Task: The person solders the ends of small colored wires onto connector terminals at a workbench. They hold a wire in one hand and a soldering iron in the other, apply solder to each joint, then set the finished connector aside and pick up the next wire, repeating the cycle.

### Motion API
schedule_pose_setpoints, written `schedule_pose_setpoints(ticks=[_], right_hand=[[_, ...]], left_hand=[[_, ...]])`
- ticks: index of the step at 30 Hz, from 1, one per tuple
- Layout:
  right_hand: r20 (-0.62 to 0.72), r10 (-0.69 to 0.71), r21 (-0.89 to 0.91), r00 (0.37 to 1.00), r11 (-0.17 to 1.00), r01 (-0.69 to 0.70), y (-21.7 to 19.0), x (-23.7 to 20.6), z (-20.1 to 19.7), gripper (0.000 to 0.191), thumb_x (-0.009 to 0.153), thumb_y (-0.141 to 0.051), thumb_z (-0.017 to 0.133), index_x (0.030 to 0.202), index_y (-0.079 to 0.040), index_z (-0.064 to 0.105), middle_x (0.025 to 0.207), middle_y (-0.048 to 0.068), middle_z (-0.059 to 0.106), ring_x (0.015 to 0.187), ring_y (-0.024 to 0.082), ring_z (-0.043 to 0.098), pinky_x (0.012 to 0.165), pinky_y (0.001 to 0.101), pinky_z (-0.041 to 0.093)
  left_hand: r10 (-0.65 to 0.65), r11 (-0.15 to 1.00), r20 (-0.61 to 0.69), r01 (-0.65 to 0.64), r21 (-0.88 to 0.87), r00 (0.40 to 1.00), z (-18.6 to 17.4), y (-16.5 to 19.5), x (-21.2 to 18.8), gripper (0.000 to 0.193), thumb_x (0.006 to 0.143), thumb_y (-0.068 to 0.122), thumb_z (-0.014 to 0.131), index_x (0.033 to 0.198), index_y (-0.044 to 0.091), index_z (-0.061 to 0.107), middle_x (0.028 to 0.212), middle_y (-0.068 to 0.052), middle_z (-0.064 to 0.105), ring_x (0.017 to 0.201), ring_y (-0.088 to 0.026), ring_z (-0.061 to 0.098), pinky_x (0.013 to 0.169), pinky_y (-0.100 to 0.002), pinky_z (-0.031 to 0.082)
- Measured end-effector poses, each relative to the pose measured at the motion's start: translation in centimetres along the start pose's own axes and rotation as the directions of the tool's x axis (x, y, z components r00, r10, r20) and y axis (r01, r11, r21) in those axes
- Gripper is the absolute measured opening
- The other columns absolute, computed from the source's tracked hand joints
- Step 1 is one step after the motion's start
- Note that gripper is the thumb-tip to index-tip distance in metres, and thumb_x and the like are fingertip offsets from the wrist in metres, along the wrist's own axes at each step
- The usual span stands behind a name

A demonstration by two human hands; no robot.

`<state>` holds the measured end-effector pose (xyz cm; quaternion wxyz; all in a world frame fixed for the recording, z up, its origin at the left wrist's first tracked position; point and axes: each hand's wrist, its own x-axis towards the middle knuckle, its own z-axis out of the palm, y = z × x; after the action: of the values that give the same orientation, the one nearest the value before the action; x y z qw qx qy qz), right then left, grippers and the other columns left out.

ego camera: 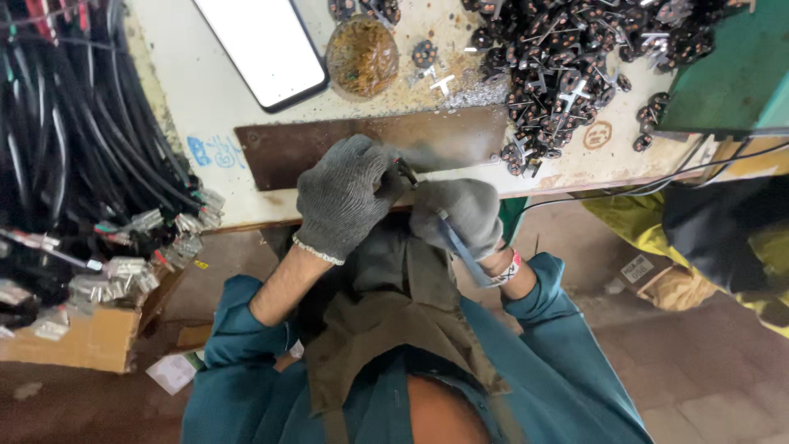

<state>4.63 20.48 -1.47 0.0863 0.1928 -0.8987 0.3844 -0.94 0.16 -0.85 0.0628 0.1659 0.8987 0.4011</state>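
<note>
Both my hands wear grey knit gloves and meet at the front edge of a workbench [205,99]. My left hand [341,197] pinches a small dark part [404,170] between its fingertips, over a brown metal plate [329,148]. My right hand [462,212] is closed around a thin blue-handled tool [460,251] whose tip points up toward that part. The tool's tip is hidden between the gloves.
A pile of small black parts with metal prongs [575,57] lies at the back right. A round tin of brown paste [362,53] and a white-screened phone [263,45] sit behind the plate. Black cable bundles [74,148] hang at left above a cardboard box [82,337]. A green box [731,66] stands at right.
</note>
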Motion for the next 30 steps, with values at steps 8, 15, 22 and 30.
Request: schedule_pose_setpoints(ticks=[8, 15, 22, 30], right_hand=[[-0.136, 0.15, 0.042, 0.979, 0.989, -0.145, -0.5, -0.2, 1.1, 0.017, 0.087, -0.001, 0.077, 0.087, -0.011, 0.064, 0.069, 0.006, 0.062, 0.063, 0.032, 0.065, 0.058, 0.0405, 0.052], [0.083, 0.207, -0.024, 0.975, 0.978, -0.206, 0.0, -0.7, 0.1, 0.016, 0.077, -0.011, 0.082, 0.087, -0.012, 0.069, 0.075, 0.01, 0.068, 0.068, 0.034, 0.068, 0.062, 0.0426, 0.054], [-0.081, 0.189, 0.052, 0.979, 0.981, -0.185, -0.2, 0.1, 0.5, 0.022, 0.093, -0.009, 0.08, 0.107, -0.017, 0.065, 0.079, 0.005, 0.067, 0.067, 0.032, 0.067, 0.06, 0.0371, 0.052], [-0.208, 0.38, 0.42, 0.901, 0.867, -0.269, -3.2, 0.9, -4.7, 0.029, 0.1, -0.024, 0.069, 0.121, -0.014, 0.051, 0.092, 0.005, 0.067, 0.073, 0.016, 0.064, 0.078, 0.034, 0.05]], left_hand=[[0.003, 1.0, -0.018, -0.003, -0.022, 1.0, -0.1, 0.1, 0.0, 0.017, 0.082, 0.015, 0.077, 0.094, 0.014, 0.065, 0.088, -0.007, 0.058, 0.084, -0.029, 0.064, 0.063, -0.044, 0.051], [-0.026, 0.998, 0.062, 0.023, 0.055, 0.998, 0.4, -0.3, -0.3, 0.017, 0.082, 0.019, 0.079, 0.093, 0.013, 0.067, 0.086, -0.008, 0.059, 0.083, -0.03, 0.065, 0.06, -0.045, 0.051], [-0.013, 1.0, 0.04, 0.012, 0.008, 0.999, 0.3, -0.4, -0.2, 0.021, 0.08, 0.021, 0.08, 0.093, 0.013, 0.065, 0.091, -0.007, 0.061, 0.084, -0.027, 0.066, 0.064, -0.042, 0.054], [0.032, 0.998, -0.075, -0.035, -0.044, 0.997, 0.1, 0.0, 0.0, 0.019, 0.081, 0.01, 0.077, 0.095, 0.018, 0.067, 0.085, -0.003, 0.062, 0.08, -0.025, 0.067, 0.062, -0.039, 0.053]])
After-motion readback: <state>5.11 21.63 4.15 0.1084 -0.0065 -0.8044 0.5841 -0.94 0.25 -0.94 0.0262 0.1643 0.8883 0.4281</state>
